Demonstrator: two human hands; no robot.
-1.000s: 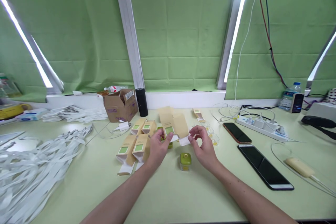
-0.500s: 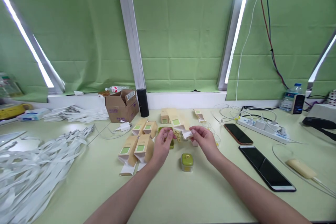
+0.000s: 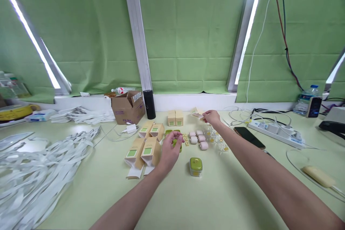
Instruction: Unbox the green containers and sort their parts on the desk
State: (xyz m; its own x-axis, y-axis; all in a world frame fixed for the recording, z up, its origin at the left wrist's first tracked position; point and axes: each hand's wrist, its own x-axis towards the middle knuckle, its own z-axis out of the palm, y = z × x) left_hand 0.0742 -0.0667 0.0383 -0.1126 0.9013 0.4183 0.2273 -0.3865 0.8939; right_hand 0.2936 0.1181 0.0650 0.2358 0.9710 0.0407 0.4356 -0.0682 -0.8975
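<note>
R hand [image 3: 212, 116] is stretched to the far side of the bench [image 3: 172, 194], fingers pinched on a flat folded carton [image 3: 196, 113] w/ a green label, held just off the surface beside the two closed tan boxes [image 3: 175, 118]. L hand [image 3: 171, 149] hovers nearer in, fingers loosely curled and holding nothing that I can see, over a green item [image 3: 175, 144] that it mostly hides; can't tell if it touches it

Just left of the L hand: four tan cartons [image 3: 147, 143] w/ green windows, flaps hanging open. Right of it: a cluster of small pink cases [image 3: 198, 138], then clear cups [image 3: 215, 140] w/ yellow labels. A green-lidded clear case [image 3: 196, 166] sits alone, nearest the person. Far left a brown shipping box [image 3: 127, 107] and a black cylinder [image 3: 149, 104]; white straps [image 3: 35, 165] heaped on the left. On the right a phone [image 3: 249, 137] lies partly under the R forearm, w/ a power strip [image 3: 275, 129] and cables beyond

Risks, as I judge it: the carton is held by a thin pinch at one end, so it could slip or crease if pulled quickly. The R forearm crosses right above the pink cases and cups, so a low sweep back could scatter them or nudge the phone. L hand is close to the open cartons; a careless move could tip them
</note>
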